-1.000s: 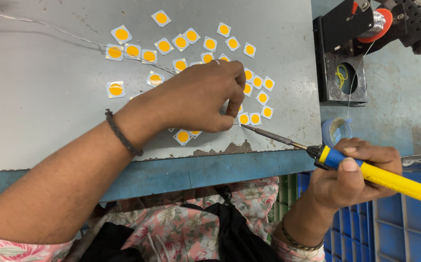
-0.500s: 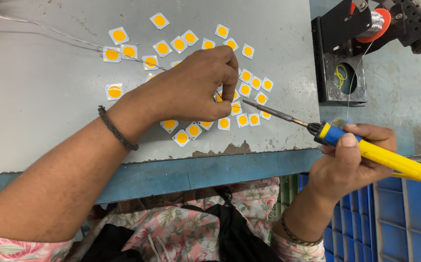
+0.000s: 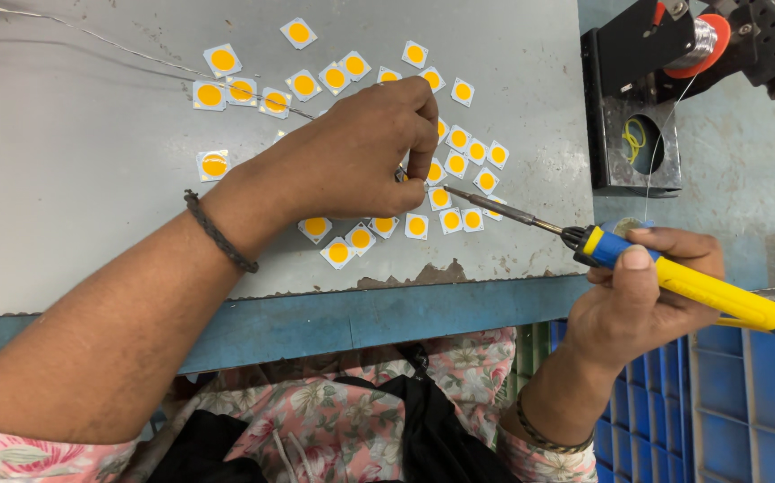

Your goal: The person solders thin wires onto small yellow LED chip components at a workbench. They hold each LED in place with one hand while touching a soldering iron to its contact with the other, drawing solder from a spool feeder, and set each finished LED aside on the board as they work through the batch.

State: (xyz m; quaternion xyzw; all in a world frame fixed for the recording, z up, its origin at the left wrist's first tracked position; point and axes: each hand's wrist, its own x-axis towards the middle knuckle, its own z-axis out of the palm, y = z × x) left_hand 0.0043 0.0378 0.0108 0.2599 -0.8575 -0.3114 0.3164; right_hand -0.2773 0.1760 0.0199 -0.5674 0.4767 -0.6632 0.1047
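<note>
Left hand point(image 3: 352, 152) pinches wire point(image 3: 119, 45) onto a chip point(image 3: 439, 197); right hand point(image 3: 638, 295) grips the iron point(image 3: 673, 277), tip at chip's 3 o'clock; no finished joints discernible

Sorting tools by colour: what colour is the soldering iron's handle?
Yellow, with a blue collar near the tip, on the soldering iron in the right hand; head view.

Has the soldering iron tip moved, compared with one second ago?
Yes. The soldering iron tip went up and left across the grey plate, from its front edge toward the left hand.
</note>
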